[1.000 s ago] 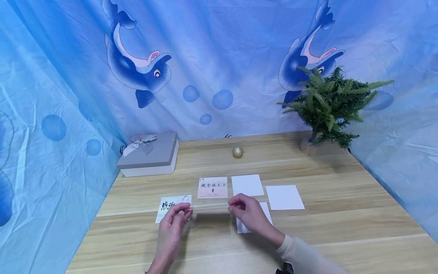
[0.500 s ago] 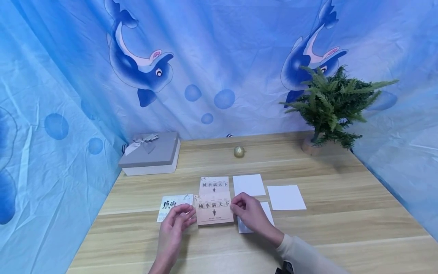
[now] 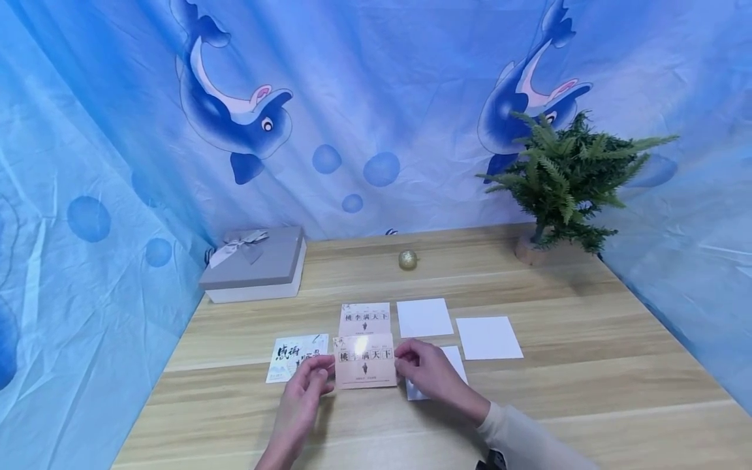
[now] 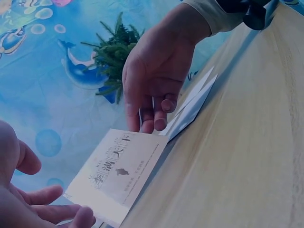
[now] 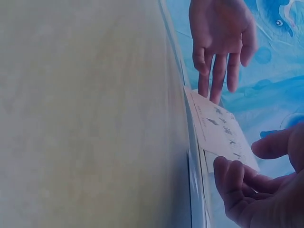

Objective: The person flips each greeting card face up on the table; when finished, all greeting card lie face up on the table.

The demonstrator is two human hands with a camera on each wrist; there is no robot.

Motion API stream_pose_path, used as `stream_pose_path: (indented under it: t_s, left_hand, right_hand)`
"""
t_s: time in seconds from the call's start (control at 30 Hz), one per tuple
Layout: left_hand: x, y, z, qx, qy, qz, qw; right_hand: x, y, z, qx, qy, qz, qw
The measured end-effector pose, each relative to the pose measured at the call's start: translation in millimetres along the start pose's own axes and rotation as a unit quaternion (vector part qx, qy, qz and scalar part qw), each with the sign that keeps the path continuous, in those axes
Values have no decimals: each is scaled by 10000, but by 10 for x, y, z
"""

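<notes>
Behind the wood-grain table (image 3: 587,391), a blue curtain (image 3: 405,78) shows 2 dolphins (image 3: 243,134) in the head view.

- Head view: bright, evenly lit, fairly sharp.
- White glare on the upper part of the pale pink rectangular printed card (image 3: 365,373).
- Soft shadows on the light wood-grain tabletop (image 3: 223,418) near both hands.
- Wrist views: dimmer, bluish, softer; right wrist's tabletop grain smeared by blur.

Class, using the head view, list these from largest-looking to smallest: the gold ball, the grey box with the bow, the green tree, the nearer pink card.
1. Green tree
2. Grey box
3. Nearer pink card
4. Gold ball
</notes>
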State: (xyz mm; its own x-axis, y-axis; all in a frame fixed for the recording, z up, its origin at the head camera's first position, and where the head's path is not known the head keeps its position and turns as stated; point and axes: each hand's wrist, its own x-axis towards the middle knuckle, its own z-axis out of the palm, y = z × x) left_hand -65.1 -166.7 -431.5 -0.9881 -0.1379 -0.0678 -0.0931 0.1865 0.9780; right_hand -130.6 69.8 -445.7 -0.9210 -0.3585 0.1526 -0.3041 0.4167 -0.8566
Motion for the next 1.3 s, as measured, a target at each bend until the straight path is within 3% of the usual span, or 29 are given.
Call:
stream_pose_path:
  t_s: [0.17,0.47,1.3]
  left_hand:
    - [-1,-37,-11,306,81,-99,9994]
    - [8,-72,-11,351,1,-147,9993]
    - [-65,-57,11,542,-124,-29,9984]
  right_hand:
    - [-27,-34,-6,-188,-309,-41,9993]
    - [-39,-25,20,-283,-770,30,9966]
    - [-116,-95,27,-342,-1015,-143,9941]
